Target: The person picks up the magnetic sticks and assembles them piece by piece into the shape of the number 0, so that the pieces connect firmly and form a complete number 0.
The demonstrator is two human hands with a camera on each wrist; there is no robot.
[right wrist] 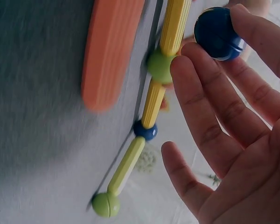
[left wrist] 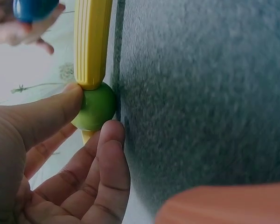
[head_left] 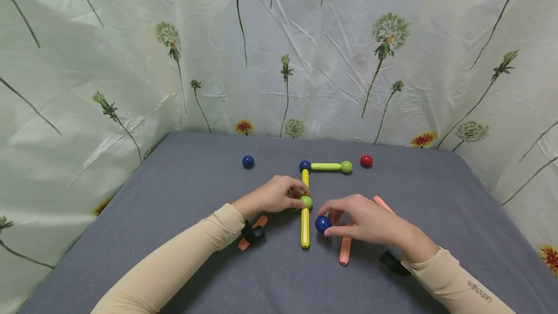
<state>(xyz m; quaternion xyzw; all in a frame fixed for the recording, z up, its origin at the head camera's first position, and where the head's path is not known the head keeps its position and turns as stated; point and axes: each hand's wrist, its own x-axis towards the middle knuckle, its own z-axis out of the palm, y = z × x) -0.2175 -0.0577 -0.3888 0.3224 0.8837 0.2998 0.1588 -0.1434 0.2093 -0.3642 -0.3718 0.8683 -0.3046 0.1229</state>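
Note:
My left hand (head_left: 279, 195) pinches a green ball (left wrist: 97, 108) between thumb and fingers. That ball joins two yellow rods: the near yellow rod (head_left: 305, 229) points toward me, and the far yellow rod (head_left: 305, 178) runs up to a blue ball (head_left: 305, 165). From there a lime rod (head_left: 326, 166) leads right to a second green ball (head_left: 346, 167). My right hand (head_left: 364, 219) holds a loose blue ball (right wrist: 219, 33) by thumb and fingertips, just right of the near yellow rod. Its ring and little fingers are spread away from the ball.
Orange rods lie near both hands: one (head_left: 253, 233) under the left wrist, one (head_left: 345, 251) below the right hand, another (head_left: 383, 204) partly behind it. Another blue ball (head_left: 248, 161) sits at back left, a red ball (head_left: 366, 161) at back right. Behind the grey table hangs a floral curtain (head_left: 261, 96).

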